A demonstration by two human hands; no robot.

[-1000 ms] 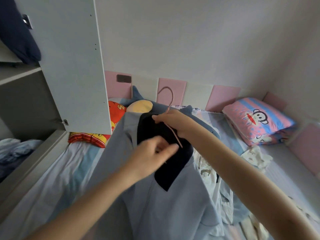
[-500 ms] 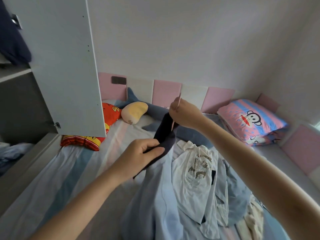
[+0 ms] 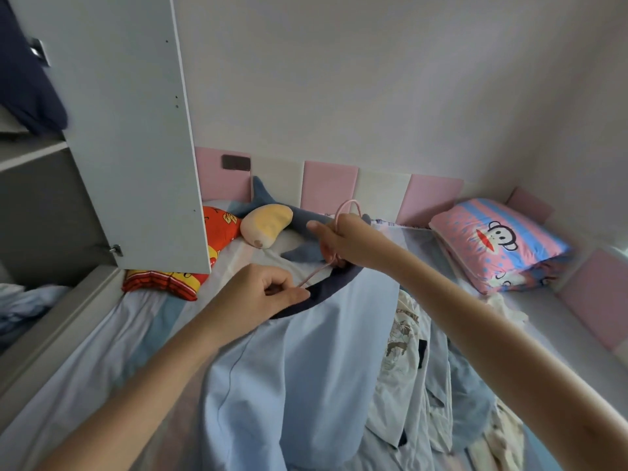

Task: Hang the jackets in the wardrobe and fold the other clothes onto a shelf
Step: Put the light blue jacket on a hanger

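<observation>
A light blue jacket (image 3: 306, 362) with a dark navy collar hangs in front of me over the bed. My right hand (image 3: 343, 243) grips the neck of a pink hanger (image 3: 345, 207), whose hook stands up above my fist and whose arm runs down to the left. My left hand (image 3: 261, 294) pinches the navy collar where it meets that hanger arm. A white printed shirt (image 3: 404, 338) and other loose clothes (image 3: 452, 396) lie on the bed to the right of the jacket.
The open wardrobe door (image 3: 129, 130) stands at the left, with grey shelves (image 3: 30, 154) and a dark garment (image 3: 27, 86) behind it. A shark plush (image 3: 272, 215), a red cushion (image 3: 217, 229) and a pink monkey pillow (image 3: 492, 239) lie along the padded headboard.
The jacket has swung from edge-on to flat and broad toward me. My right hand turned the hanger so its hook shows again, and my left hand moved onto the collar by the hanger arm.
</observation>
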